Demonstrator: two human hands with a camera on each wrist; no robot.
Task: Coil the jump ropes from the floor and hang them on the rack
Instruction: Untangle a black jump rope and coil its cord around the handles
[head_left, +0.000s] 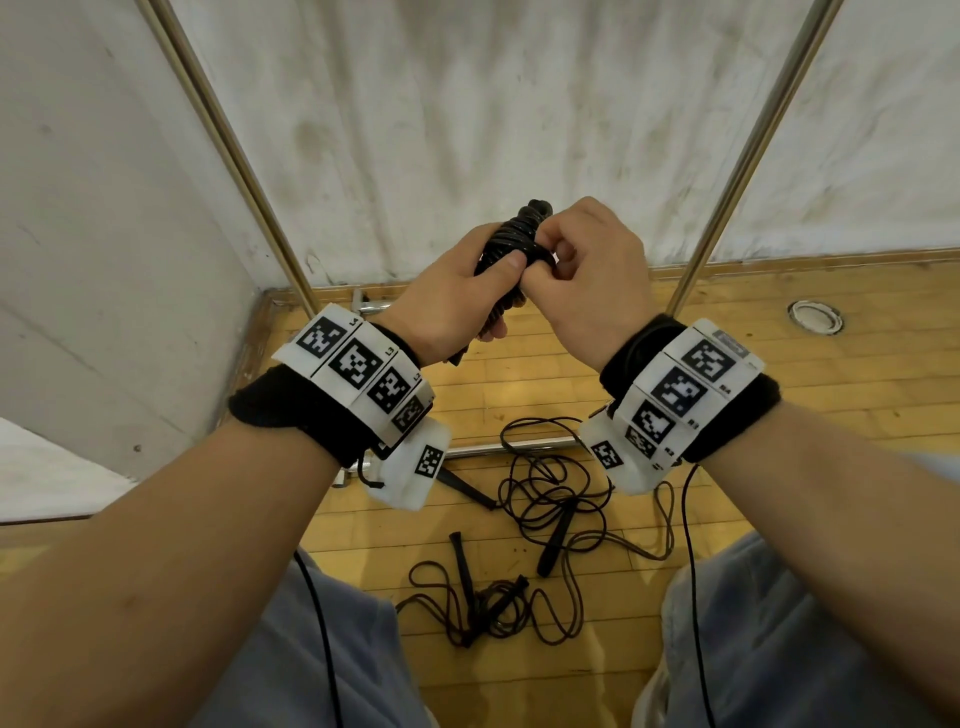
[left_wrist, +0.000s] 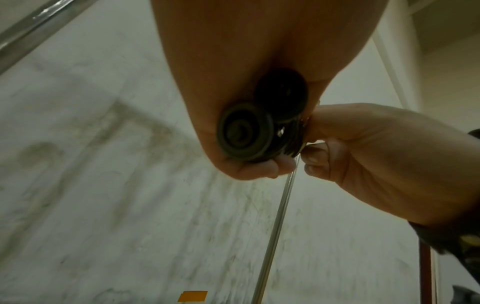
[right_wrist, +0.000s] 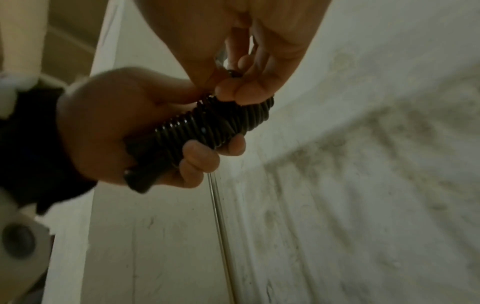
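A black jump rope bundle (head_left: 511, 244), its cord wound tightly round its two handles, is held up at chest height. My left hand (head_left: 457, 296) grips the bundle round its middle, thumb on top. My right hand (head_left: 582, 260) pinches the cord at the upper end of the bundle (right_wrist: 215, 123). The left wrist view shows the round handle ends (left_wrist: 246, 131) sticking out of my left hand (left_wrist: 233, 82), with my right hand (left_wrist: 363, 154) touching the coil. Two loose black jump ropes (head_left: 550, 499) (head_left: 483, 603) lie tangled on the wooden floor below.
Two slanting metal rack poles (head_left: 228, 156) (head_left: 748, 156) rise either side of my hands, with a base bar (head_left: 509, 447) on the floor. A stained white wall stands behind. A round floor fitting (head_left: 814, 317) lies at the right. My knees frame the ropes.
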